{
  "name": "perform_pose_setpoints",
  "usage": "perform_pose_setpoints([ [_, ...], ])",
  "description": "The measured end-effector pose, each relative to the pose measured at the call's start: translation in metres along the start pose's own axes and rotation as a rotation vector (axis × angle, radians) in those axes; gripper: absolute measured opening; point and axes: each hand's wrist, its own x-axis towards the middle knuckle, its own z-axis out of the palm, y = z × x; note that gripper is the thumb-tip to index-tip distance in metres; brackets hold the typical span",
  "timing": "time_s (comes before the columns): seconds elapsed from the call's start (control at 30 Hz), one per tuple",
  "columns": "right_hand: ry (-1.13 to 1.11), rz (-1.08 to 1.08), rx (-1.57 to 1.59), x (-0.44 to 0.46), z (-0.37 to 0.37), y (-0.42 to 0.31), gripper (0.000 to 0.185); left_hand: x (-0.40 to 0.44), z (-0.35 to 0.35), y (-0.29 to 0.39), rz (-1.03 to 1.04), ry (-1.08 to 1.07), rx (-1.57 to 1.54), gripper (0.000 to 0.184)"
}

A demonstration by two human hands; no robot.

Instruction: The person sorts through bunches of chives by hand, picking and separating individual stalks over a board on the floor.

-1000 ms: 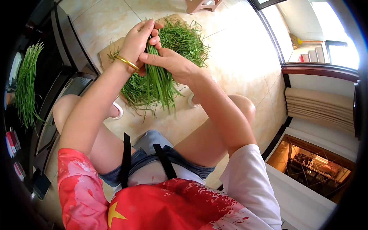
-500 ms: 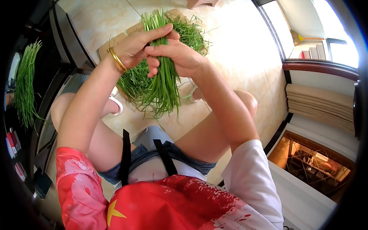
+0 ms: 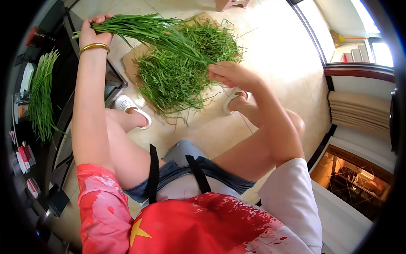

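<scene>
A long bunch of green chives (image 3: pixel 154 31) stretches sideways between my two hands. My left hand (image 3: pixel 96 33), with a gold bangle on its wrist, is closed around the pale stem end at the upper left. Toward the right, my right hand (image 3: pixel 232 75) pinches the thin leaf tips of the same bunch. Beneath it, a loose heap of chive leaves (image 3: pixel 169 80) covers most of a piece of cardboard (image 3: pixel 130 63) on the floor. Another bunch of chives (image 3: pixel 42 95) lies on the dark surface at the far left.
A dark low cabinet (image 3: pixel 112 70) with an open drawer borders my left side. Small boxes (image 3: pixel 26 156) sit on its top. My feet in white shoes (image 3: pixel 127 103) flank the heap. A pinkish stool (image 3: pixel 231 4) stands at the back on the tiled floor.
My hands were together over the heap with the bunch hanging stems up. Now the left hand has moved left with the stem end, the right hand holds the tips, and the bunch lies sideways.
</scene>
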Motion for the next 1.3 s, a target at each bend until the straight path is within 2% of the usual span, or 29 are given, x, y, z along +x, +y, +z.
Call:
perform_pose_setpoints([
  [0.03, 0.123, 0.034, -0.252, 0.0, -0.01, 0.006, 0.025, 0.0, -0.002, 0.003, 0.062, 0.11, 0.007, 0.029],
  [0.1, 0.332, 0.058, -0.903, 0.017, -0.034, 0.053, 0.033, 0.001, -0.006, 0.011, 0.036, 0.125, 0.022, 0.027],
  [0.17, 0.428, 0.332, -1.154, 0.012, -0.049, 0.061, 0.028, -0.001, -0.008, 0.011, 0.048, 0.155, -0.009, 0.028],
  [0.23, 0.562, 0.315, -1.152, 0.008, -0.058, 0.06, 0.028, 0.002, -0.008, 0.011, 0.069, 0.176, -0.015, 0.03],
  [0.27, 0.694, 0.208, -1.144, 0.008, -0.061, 0.059, 0.027, 0.003, -0.008, 0.011, 0.065, 0.193, -0.029, 0.031],
  [0.3, 0.693, 0.204, -1.146, 0.004, -0.057, 0.051, 0.027, 0.004, -0.008, 0.012, 0.065, 0.21, -0.042, 0.033],
  [0.37, 1.119, -0.392, -1.163, -0.002, -0.041, 0.031, 0.029, 0.0, 0.0, 0.006, 0.08, 0.248, -0.026, 0.033],
  [0.4, 1.118, -0.392, -1.161, -0.002, -0.036, 0.022, 0.029, -0.004, 0.006, 0.0, 0.088, 0.283, -0.009, 0.033],
  [0.47, 0.895, -0.459, -0.979, -0.002, -0.027, 0.002, 0.03, -0.001, 0.004, -0.003, 0.053, 0.29, -0.064, 0.035],
  [0.5, 0.898, -0.457, -0.978, -0.008, -0.02, -0.015, 0.03, 0.003, 0.001, -0.005, 0.05, 0.287, -0.063, 0.035],
  [0.57, 0.63, -0.243, -0.58, -0.017, -0.003, -0.043, 0.033, 0.008, -0.002, -0.009, 0.049, 0.272, -0.084, 0.043],
  [0.6, 0.631, -0.244, -0.579, -0.013, 0.002, -0.045, 0.033, 0.01, -0.003, -0.01, 0.049, 0.27, -0.083, 0.043],
  [0.67, 0.658, -0.482, -0.351, -0.005, 0.009, -0.046, 0.033, 0.012, -0.004, -0.01, -0.049, 0.231, -0.119, 0.042],
  [0.77, 0.582, -0.591, -0.201, 0.002, 0.015, -0.052, 0.031, 0.003, 0.005, -0.021, -0.003, 0.253, -0.095, 0.038],
  [1.0, 0.583, -0.627, -0.108, 0.011, 0.014, -0.061, 0.026, 0.008, 0.005, -0.019, 0.04, 0.271, -0.107, 0.031],
  [1.07, 0.6, -0.715, -0.035, 0.018, 0.015, -0.057, 0.024, 0.008, 0.002, -0.019, 0.01, 0.22, -0.125, 0.029],
  [1.2, 0.587, -0.708, -0.092, 0.02, 0.027, -0.066, 0.023, -0.005, 0.008, -0.035, -0.023, 0.153, -0.077, 0.027],
  [1.3, 0.69, -0.756, -0.194, 0.023, 0.036, -0.071, 0.02, -0.017, 0.013, -0.051, -0.03, 0.178, -0.032, 0.026],
])
